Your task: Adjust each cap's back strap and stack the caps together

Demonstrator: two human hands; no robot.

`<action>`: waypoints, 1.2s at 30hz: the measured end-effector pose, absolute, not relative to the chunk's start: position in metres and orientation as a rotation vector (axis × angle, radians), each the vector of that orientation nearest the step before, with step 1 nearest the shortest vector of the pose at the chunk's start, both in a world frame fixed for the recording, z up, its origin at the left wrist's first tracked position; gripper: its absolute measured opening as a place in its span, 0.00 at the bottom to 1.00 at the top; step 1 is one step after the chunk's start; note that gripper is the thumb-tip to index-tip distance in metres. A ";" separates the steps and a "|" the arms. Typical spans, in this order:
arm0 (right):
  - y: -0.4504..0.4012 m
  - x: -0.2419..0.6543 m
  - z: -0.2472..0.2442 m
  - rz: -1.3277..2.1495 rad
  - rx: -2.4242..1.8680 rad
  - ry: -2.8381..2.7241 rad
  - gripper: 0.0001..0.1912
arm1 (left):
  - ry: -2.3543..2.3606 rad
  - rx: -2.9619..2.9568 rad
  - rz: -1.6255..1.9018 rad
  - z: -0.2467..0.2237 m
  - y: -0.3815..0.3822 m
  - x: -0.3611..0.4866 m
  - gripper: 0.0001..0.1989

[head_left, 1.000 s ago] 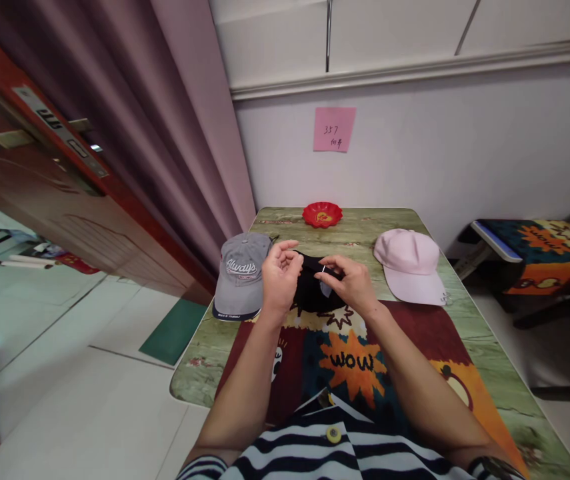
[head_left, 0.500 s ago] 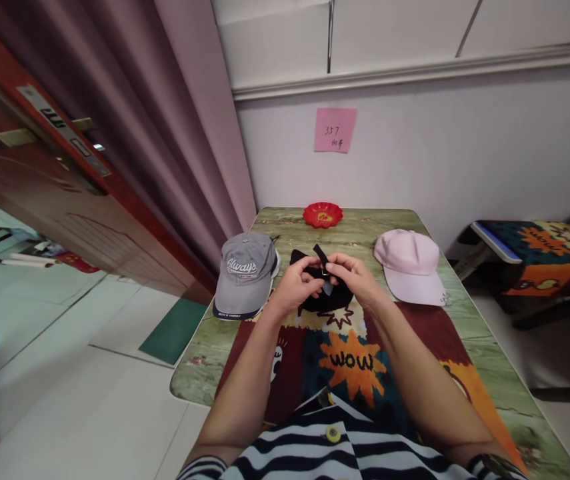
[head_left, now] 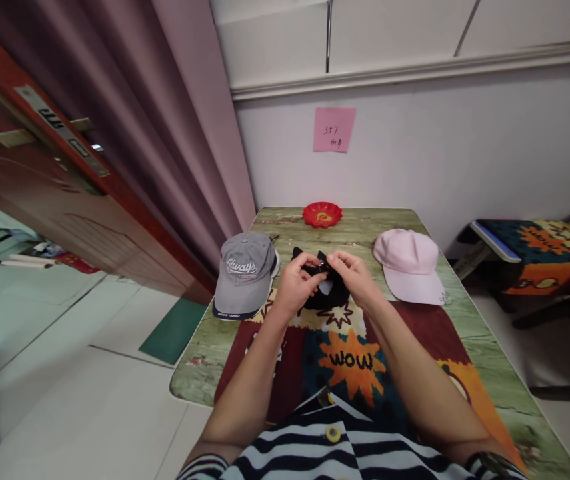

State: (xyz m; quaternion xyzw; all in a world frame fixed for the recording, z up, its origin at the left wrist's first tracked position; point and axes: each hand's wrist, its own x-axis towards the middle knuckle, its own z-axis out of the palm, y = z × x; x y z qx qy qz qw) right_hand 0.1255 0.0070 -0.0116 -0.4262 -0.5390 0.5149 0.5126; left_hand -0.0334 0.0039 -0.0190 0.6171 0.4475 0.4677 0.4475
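Observation:
A black cap (head_left: 325, 297) rests at the middle of the table, its strap and small metal buckle (head_left: 321, 267) raised between my hands. My left hand (head_left: 297, 283) is closed on the strap at the buckle's left side. Fingers of my right hand (head_left: 350, 272) pinch the strap just right of the buckle. A grey cap (head_left: 245, 270) with white lettering lies to the left, brim toward me. On the right sits a pale pink cap (head_left: 409, 263) with small rings on its brim.
A red scalloped dish (head_left: 322, 215) stands at the back of the green table (head_left: 195, 373). A colourful cloth (head_left: 315, 373) covers the front middle. The wall with a pink note (head_left: 333, 130) is behind, a wooden door (head_left: 65, 200) at left, a second small table (head_left: 539, 250) at right.
The strap end that stood up above the buckle is lower now. My left hand has turned slightly, its fingers closer around the strap, while my right hand has barely shifted.

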 end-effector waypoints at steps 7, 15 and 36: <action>0.011 0.128 -0.015 1.223 -1.017 -1.285 0.22 | 1.144 1.749 1.243 -0.017 0.005 -0.035 0.10; 0.009 0.125 -0.009 1.236 -0.995 -1.170 0.23 | 1.122 1.923 1.374 -0.021 0.007 -0.037 0.10; 0.013 0.119 -0.019 1.208 -1.049 -0.999 0.21 | 1.214 2.515 1.390 -0.021 0.006 -0.041 0.09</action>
